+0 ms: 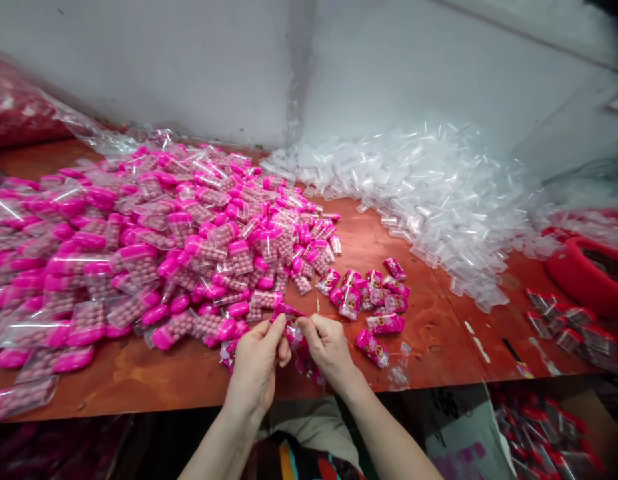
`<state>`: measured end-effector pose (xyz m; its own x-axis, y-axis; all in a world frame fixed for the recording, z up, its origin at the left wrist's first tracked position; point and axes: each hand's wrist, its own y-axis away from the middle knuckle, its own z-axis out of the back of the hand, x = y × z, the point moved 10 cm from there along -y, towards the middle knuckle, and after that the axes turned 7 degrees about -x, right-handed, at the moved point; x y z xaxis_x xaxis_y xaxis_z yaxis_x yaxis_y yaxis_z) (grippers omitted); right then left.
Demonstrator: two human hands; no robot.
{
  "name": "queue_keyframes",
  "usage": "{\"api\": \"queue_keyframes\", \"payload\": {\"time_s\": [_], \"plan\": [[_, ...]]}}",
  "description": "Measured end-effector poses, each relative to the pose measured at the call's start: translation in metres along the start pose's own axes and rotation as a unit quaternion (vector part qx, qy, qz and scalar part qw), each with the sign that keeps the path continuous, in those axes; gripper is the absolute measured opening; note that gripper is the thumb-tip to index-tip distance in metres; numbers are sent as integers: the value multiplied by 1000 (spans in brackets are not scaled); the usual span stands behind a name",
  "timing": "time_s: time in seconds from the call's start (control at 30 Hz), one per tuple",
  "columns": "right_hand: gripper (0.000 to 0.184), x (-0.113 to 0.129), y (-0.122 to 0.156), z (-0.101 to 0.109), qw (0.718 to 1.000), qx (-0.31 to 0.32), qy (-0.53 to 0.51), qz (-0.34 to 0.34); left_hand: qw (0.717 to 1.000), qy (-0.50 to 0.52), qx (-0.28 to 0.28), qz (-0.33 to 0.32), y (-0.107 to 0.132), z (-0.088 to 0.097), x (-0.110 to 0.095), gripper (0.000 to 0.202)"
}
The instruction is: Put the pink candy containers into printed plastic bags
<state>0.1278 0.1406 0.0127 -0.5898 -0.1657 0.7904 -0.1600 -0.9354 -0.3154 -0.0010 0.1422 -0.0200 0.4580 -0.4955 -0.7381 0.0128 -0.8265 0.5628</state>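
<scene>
My left hand (261,353) and my right hand (329,347) are close together at the table's front edge. Both pinch a small pink printed wrapper (289,311) between thumb and fingers. More pink printed pieces (303,353) show below and between the hands, partly hidden by them. To the left, a big pile of clear containers with pink caps (239,257), filled with small pink balls, reaches up to my left hand. Several containers in pink printed sleeves (353,293) lie just beyond and to the right of my right hand.
A heap of clear plastic containers (413,187) lies against the wall. At the right are a red bowl (583,277) of dark contents and several red-topped containers (571,327). Below the reddish table (419,353) stands a box of red-capped containers (543,433).
</scene>
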Motion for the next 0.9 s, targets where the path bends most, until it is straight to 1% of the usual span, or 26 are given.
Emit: {"api": "queue_keyframes", "payload": {"time_s": [0.03, 0.1, 0.17, 0.23, 0.27, 0.37, 0.43, 0.5, 0.53, 0.57, 0.6, 0.63, 0.67, 0.7, 0.77, 0.8, 0.83, 0.9], "plan": [[44, -1, -8, -1, 1000, 3, 11, 5, 1000, 11, -23, -12, -3, 6, -7, 39], [39, -6, -28, 1, 999, -14, 34, 3, 997, 35, -62, -30, -8, 16, -18, 39], [29, -11, -50, 4, 997, -41, 58, 0, 995, 53, -78, -34, -12, 21, -24, 40], [16, -15, -72, -1, 995, -50, 85, 6, 994, 65, -80, -27, -15, 22, -26, 41], [16, -18, -81, -6, 994, -50, 98, 8, 994, 71, -79, -21, -17, 22, -26, 41], [27, -25, -100, -21, 989, -55, 135, 1, 992, 92, -81, -5, -19, 22, -23, 40], [25, -27, -103, -24, 987, -59, 146, -8, 991, 105, -81, 3, -19, 22, -22, 41], [21, -24, -100, -21, 988, -56, 146, -5, 990, 120, -79, 9, -19, 25, -23, 41], [20, -20, -97, -17, 991, -51, 125, 0, 989, 127, -77, 10, -19, 26, -23, 41], [20, -16, -92, -12, 995, -41, 88, 1, 988, 134, -73, 12, -19, 26, -24, 40], [20, -12, -85, -8, 999, -25, 21, -5, 988, 140, -69, 15, -19, 27, -25, 39], [21, -10, -77, -5, 998, -4, -62, -28, 987, 147, -65, 19, -18, 26, -25, 39], [22, -10, -68, -5, 986, 26, -148, -68, 986, 154, -61, 22, -18, 26, -24, 38], [23, -10, -56, -7, 965, 54, -229, -115, 985, 161, -56, 28, -18, 25, -23, 38], [24, -8, -32, -14, 911, 94, -346, -204, 982, 176, -48, 39, -17, 21, -21, 37], [25, -6, -21, -15, 887, 97, -384, -237, 981, 183, -44, 44, -15, 18, -19, 38], [25, -5, -12, -16, 869, 90, -409, -261, 980, 188, -41, 48, -14, 16, -17, 37], [28, -4, 3, -14, 849, 62, -435, -294, 979, 194, -39, 53, -10, 13, -13, 37]]}}
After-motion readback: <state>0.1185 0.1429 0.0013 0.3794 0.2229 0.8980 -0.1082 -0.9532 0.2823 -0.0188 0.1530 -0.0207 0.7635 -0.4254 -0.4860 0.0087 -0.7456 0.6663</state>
